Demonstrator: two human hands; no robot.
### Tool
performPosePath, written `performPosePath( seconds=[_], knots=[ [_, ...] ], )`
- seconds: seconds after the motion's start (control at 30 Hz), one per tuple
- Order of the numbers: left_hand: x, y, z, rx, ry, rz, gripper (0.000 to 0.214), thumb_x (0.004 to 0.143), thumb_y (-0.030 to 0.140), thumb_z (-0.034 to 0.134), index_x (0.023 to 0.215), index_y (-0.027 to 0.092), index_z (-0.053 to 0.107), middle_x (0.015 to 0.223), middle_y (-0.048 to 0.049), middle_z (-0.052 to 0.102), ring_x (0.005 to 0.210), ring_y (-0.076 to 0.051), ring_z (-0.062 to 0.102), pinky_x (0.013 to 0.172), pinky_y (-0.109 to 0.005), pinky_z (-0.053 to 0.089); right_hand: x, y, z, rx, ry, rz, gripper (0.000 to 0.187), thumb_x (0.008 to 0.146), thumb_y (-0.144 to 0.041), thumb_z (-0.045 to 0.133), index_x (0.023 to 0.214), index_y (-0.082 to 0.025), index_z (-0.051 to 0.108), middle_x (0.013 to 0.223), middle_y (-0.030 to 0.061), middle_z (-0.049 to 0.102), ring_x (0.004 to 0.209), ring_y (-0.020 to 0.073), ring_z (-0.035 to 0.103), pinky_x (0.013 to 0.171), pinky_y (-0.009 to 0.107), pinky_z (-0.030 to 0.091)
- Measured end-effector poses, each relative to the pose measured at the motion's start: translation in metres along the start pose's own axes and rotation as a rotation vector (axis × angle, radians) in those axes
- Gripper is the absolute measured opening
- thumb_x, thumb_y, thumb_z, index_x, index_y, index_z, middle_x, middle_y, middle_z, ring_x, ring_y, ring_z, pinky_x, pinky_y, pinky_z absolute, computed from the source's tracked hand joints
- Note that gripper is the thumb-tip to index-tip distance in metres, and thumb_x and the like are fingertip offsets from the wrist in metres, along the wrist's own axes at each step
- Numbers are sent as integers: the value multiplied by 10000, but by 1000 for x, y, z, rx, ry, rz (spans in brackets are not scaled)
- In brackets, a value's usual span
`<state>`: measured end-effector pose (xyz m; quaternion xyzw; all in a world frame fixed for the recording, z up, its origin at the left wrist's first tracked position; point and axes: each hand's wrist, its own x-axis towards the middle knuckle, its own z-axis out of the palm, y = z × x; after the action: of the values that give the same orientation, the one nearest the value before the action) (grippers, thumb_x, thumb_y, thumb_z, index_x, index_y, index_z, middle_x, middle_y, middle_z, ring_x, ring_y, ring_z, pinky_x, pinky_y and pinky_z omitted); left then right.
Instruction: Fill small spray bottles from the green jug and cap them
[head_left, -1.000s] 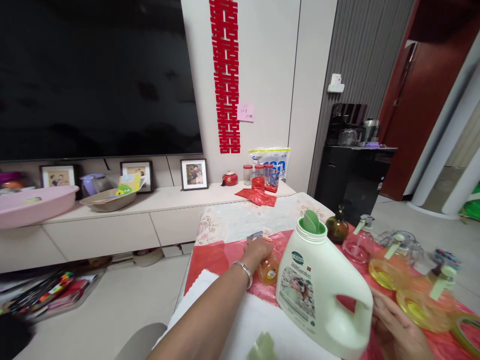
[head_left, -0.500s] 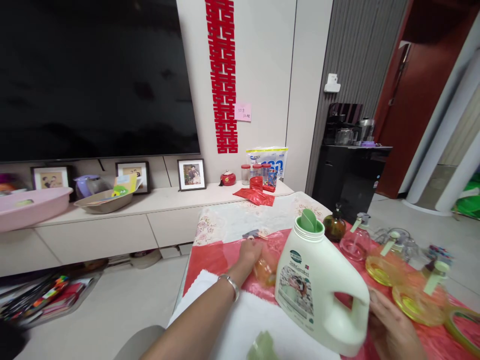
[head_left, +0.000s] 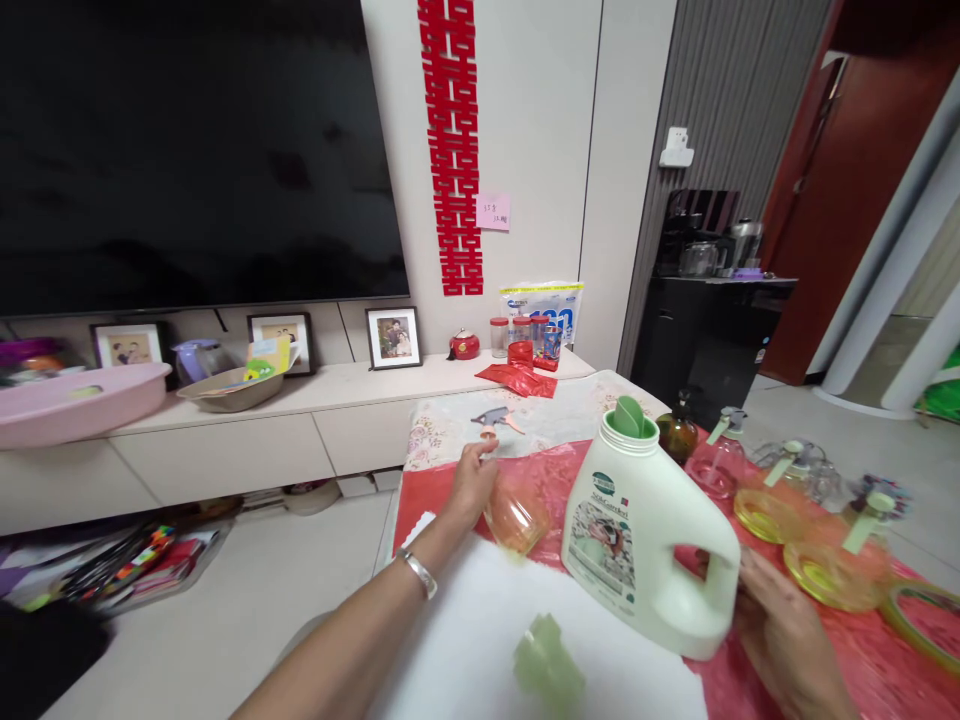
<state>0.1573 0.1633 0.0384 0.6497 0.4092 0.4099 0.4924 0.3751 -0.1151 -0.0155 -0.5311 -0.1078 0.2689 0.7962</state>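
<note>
One pale jug [head_left: 649,560], green spout [head_left: 628,418] inside

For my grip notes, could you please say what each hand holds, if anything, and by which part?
The left hand holds the orange spray bottle by its neck. The right hand is at the jug's handle; its grip is unclear.

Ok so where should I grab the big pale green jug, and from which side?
Best by its built-in handle, coming in from the right, ideally with the right hand, which is right beside it. The jug stands on its base with that loop on its right, and the gap inside the loop should let you wrap around the bar.
</note>
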Motion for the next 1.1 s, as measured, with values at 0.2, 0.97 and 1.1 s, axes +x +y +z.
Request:
performPosePath(
  seconds=[0.2, 0.97, 1.1],
  knots=[
    [-28, 36, -54, 45, -193, -108, 454, 687, 138, 643, 1138, 151, 695, 847, -23, 692, 729, -145, 615, 705, -258, 478, 2, 2, -2, -2, -6, -46, 539, 539, -495, 895, 966, -192, 764, 983, 78, 760, 852, 238, 709, 671, 257, 610],
    [-126, 17, -111, 184, -473, -388, 482, 675, 360, 653, 1127, 212, 574, 721, 64, 481, 683, -146, 476, 648, -274, 353, 0, 3, 0, 4, -5, -98, 469, 551, -455, 896, 917, -194, 761, 901, 34, 742, 760, 165, 668, 631, 210, 579],
    [-143, 27, -123, 279, -560, -321, 419, 754, 386, 602, 1151, 251, 581, 804, 42, 466, 730, -153, 462, 684, -288, 369, -1, 1, 1, 3, -12, -92, 486, 526, -458, 907, 906, -190, 765, 887, 35, 741, 753, 163, 664, 633, 210, 576]
  ],
)
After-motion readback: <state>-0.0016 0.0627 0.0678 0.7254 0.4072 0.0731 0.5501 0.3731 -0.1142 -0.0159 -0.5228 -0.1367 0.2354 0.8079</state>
